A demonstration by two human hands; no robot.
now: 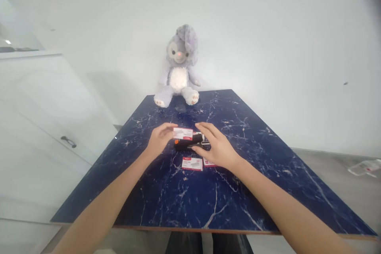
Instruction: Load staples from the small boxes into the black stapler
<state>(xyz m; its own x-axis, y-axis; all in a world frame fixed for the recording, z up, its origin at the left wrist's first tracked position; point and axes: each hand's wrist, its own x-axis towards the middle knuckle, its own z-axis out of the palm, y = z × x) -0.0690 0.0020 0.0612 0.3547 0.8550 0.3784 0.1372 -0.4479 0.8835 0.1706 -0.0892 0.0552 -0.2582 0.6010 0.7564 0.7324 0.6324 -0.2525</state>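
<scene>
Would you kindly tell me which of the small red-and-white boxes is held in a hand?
The box in the left hand; the two nearer boxes lie on the dark blue table.

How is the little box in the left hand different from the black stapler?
The little box is white and red; the stapler is mostly black with an orange bit. The box is held up in the left hand; the stapler lies on the table. The box looks shorter than the stapler. Both are close to the hands.
</scene>
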